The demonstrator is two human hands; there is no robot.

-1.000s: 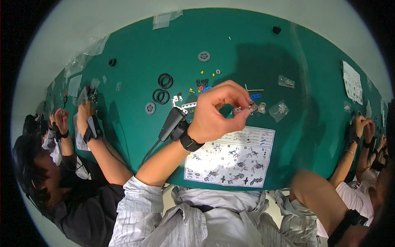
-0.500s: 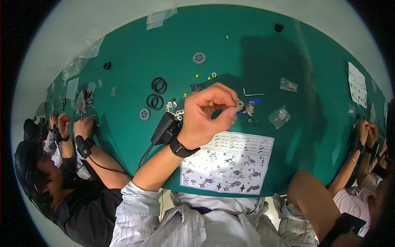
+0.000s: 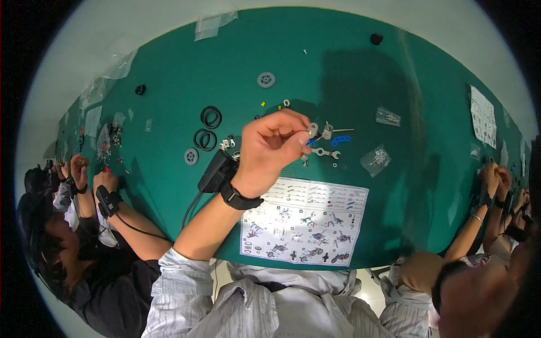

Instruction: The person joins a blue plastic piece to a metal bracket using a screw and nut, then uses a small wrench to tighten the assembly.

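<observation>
My left hand (image 3: 274,147), with a black band at the wrist, is raised over the table, thumb and fingers pinched. They grip a small metal-and-blue toy model assembly (image 3: 314,130); its lower part is hidden behind my fingertips. Under and beside it lie a small open-ended wrench (image 3: 326,152), a hex key (image 3: 345,130) and a blue perforated strip (image 3: 341,141). My right hand (image 3: 484,304) is lifted close to the camera at the lower right, large and blurred. Its fingers cannot be made out.
A printed instruction sheet (image 3: 304,225) lies at the near edge. Black rubber rings (image 3: 211,117), grey wheels (image 3: 266,80) and loose metal parts (image 3: 227,142) are spread leftward. Small bags of hardware (image 3: 376,160) lie to the right. Other people work at both sides.
The view has shifted slightly. My left hand keeps its pinch on the assembly, and the wrench now shows beside it. My right forearm has swung, bringing the hand into the lower right.
</observation>
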